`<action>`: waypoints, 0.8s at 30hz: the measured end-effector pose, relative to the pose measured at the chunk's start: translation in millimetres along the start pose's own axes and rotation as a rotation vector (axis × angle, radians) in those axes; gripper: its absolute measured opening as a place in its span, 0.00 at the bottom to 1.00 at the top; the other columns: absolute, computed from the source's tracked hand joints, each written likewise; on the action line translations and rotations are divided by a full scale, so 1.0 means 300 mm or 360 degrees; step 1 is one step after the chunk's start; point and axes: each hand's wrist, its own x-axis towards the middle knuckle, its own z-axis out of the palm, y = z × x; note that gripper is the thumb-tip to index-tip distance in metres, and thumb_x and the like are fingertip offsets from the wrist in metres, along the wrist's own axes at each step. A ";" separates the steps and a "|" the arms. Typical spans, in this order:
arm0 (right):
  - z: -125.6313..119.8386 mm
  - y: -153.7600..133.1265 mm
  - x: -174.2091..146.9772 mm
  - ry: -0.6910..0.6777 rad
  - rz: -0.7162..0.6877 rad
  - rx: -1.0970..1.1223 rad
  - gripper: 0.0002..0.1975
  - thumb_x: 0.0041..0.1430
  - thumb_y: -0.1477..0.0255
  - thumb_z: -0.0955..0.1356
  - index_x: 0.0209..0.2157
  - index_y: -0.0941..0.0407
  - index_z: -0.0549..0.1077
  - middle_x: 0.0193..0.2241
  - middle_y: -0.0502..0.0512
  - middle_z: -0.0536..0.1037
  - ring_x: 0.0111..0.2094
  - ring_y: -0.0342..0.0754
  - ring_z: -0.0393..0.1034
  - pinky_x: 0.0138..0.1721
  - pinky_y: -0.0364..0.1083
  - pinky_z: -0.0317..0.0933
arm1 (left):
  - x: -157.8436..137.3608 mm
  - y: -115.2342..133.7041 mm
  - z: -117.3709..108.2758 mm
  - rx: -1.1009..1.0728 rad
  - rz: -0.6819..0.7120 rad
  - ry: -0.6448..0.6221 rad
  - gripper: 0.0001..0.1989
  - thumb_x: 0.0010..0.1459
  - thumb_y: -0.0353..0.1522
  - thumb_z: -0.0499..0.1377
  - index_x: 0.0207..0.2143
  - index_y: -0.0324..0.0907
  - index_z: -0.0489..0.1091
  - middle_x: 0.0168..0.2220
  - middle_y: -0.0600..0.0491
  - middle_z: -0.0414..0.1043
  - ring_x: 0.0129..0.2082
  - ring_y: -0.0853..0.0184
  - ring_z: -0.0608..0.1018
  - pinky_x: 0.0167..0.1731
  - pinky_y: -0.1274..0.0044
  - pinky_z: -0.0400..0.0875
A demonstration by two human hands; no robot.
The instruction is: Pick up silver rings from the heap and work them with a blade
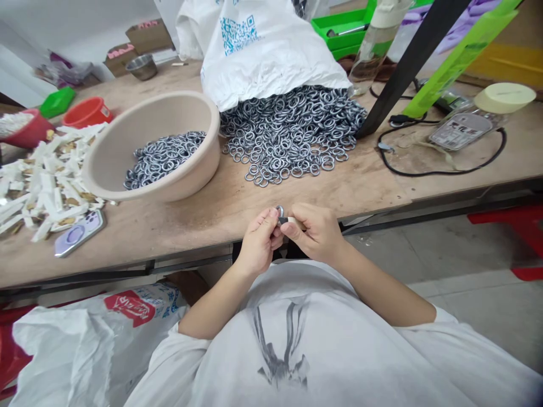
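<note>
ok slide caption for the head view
Left hand pinching a grey ring, right hand holding a small dark-tipped object beside it, before a heap of rings.

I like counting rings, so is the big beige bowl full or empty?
Partly full: gray rings heap low inside the beige bowl, bare wall showing above.

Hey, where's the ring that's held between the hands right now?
In the head view, the ring is near the centre, pinched in the left hand beside the right hand, on the near side of the loose ring pile.
</note>
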 end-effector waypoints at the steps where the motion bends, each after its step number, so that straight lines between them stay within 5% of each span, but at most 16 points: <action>1: -0.003 -0.003 -0.001 -0.0012 0.0004 0.0005 0.29 0.66 0.44 0.56 0.22 0.52 0.55 0.19 0.48 0.60 0.22 0.44 0.52 0.27 0.46 0.43 | 0.001 -0.001 -0.002 0.0012 0.0004 -0.0014 0.24 0.50 0.46 0.69 0.26 0.41 0.60 0.19 0.62 0.53 0.15 0.80 0.51 0.15 0.85 0.45; 6: -0.014 0.017 0.004 -0.0076 0.0006 0.0122 0.29 0.67 0.47 0.58 0.21 0.53 0.54 0.18 0.46 0.57 0.21 0.42 0.51 0.27 0.46 0.43 | -0.011 -0.005 -0.017 0.0069 0.0014 -0.0126 0.22 0.53 0.46 0.67 0.26 0.41 0.60 0.19 0.63 0.50 0.16 0.79 0.50 0.15 0.84 0.44; 10: -0.023 0.070 0.025 0.0004 0.0265 0.0348 0.31 0.64 0.43 0.58 0.20 0.53 0.56 0.17 0.45 0.54 0.21 0.42 0.50 0.26 0.46 0.44 | -0.031 -0.007 -0.029 0.0208 -0.0027 -0.0364 0.24 0.57 0.48 0.65 0.24 0.40 0.60 0.20 0.61 0.52 0.17 0.79 0.52 0.17 0.83 0.46; 15: -0.010 0.048 0.017 -0.0074 0.0282 0.0897 0.27 0.55 0.43 0.69 0.36 0.54 0.70 0.28 0.49 0.69 0.28 0.44 0.60 0.30 0.44 0.54 | -0.018 -0.015 -0.042 0.0230 0.0061 -0.0263 0.23 0.57 0.49 0.65 0.27 0.41 0.61 0.19 0.62 0.50 0.16 0.79 0.50 0.17 0.82 0.44; 18: 0.016 0.023 0.018 -0.0148 0.0251 0.1055 0.22 0.56 0.49 0.72 0.34 0.54 0.70 0.28 0.49 0.70 0.29 0.43 0.62 0.32 0.44 0.56 | -0.006 -0.021 -0.055 0.0254 0.0072 -0.0244 0.23 0.56 0.50 0.65 0.28 0.41 0.62 0.19 0.63 0.49 0.16 0.79 0.50 0.17 0.83 0.44; 21: 0.026 0.064 0.058 -0.0209 0.0360 0.0965 0.23 0.59 0.48 0.68 0.27 0.55 0.68 0.23 0.47 0.64 0.26 0.43 0.57 0.30 0.44 0.54 | -0.005 -0.022 -0.076 0.0301 0.0050 -0.0282 0.23 0.57 0.49 0.64 0.27 0.40 0.63 0.19 0.62 0.52 0.16 0.79 0.52 0.17 0.83 0.45; 24: -0.020 0.175 0.132 -0.0047 0.0431 0.0386 0.23 0.59 0.50 0.68 0.24 0.56 0.69 0.23 0.48 0.64 0.27 0.45 0.58 0.31 0.45 0.54 | -0.008 -0.020 -0.098 0.0341 0.0008 -0.0303 0.21 0.59 0.47 0.64 0.27 0.39 0.65 0.21 0.59 0.60 0.17 0.80 0.57 0.18 0.83 0.49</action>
